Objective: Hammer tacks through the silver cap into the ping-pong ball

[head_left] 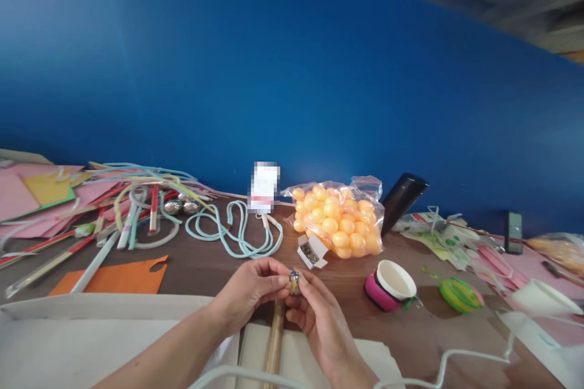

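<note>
Shiny piece (294, 281) (axis unclear), left hand (244, 293) and right hand (325, 322) fingers (308, 289) pinching it, rod (274, 343) pointing forward

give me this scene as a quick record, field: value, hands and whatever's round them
left grip: fingertips pinching a small shiny piece
right grip: fingertips on the same piece
below the grips: golden rod, upper end partly hidden
just beyond: white box, open, holding small metal bits
behind box: clear bag of orange balls
right: white cup with pink band
left: orange sheet
backdrop: blue wall
unclear: what the shiny piece is
</note>
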Tool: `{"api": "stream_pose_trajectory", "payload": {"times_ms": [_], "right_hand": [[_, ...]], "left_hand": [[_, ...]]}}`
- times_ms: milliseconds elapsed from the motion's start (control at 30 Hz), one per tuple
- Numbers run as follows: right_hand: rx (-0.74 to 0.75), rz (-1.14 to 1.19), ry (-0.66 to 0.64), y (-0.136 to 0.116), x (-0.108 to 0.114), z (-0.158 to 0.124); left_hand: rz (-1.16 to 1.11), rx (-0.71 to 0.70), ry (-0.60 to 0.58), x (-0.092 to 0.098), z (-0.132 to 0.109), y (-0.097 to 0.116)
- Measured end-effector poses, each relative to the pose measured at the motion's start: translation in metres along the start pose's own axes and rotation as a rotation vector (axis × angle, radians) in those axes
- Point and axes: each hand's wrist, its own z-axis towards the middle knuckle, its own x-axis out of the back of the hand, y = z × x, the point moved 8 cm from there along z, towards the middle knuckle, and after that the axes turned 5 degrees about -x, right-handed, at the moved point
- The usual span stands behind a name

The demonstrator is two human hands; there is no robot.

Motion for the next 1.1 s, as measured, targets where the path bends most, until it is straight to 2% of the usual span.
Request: {"api": "stream_pose_trajectory", "payload": {"times_ms": [233, 633, 867, 1100], "right_hand": [[0.022, -0.014, -0.004, -0.0051, -0.0049, -0.0031], [0.043, -0.033, 0.013, -0.0058, -0.0007, -0.0043], [0.046, -0.115, 0.020, -0.0044, -0.0002, -0.0033], [0.081, -0.172, 0.034, -0.0060, 0.0012, -0.0041]], "left_hand": [[0.096, -0.029, 0.020, -0.0007, 0.0009, 0.0004], [0.154, 0.012, 0.050, 0.0058, 0.0026, -0.0041], [0.140, -0.029, -0.023, -0.0023, 0.0029, 0.0005], [0.154, -0.030, 0.003, 0.0008, 0.0021, -0.0026]]}}
